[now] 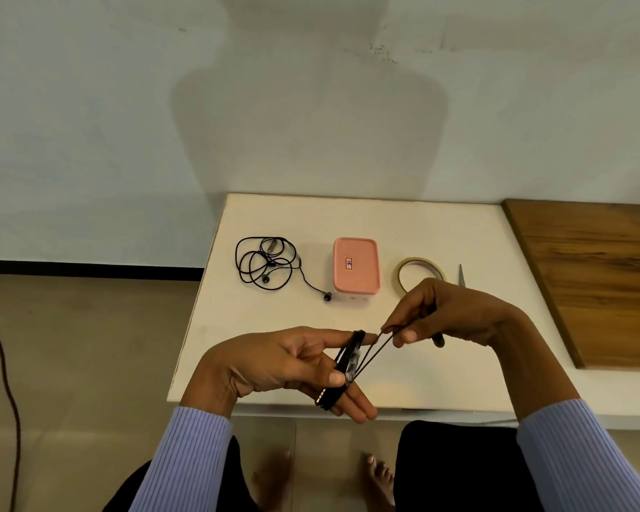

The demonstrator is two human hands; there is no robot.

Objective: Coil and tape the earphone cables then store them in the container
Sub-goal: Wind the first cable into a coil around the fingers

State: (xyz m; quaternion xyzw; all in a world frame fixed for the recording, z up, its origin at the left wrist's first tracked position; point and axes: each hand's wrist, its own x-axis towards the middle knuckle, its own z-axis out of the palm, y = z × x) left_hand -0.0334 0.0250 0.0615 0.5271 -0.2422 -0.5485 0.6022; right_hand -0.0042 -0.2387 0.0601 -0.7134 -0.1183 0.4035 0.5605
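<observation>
now coiling: left hand (274, 364) fingers straight, cable (351, 358) looped round them, thumb pinning; right hand (448, 312) pinches free strands. keep tension even, loops side by side; tape roll (420, 273) far right.

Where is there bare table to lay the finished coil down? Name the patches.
Bare patches: the near-left corner of the white table, in front of the tangled earphones; the back strip behind the pink container. Crowded: the middle row, where earphones, container, tape roll and scissors lie side by side.
</observation>
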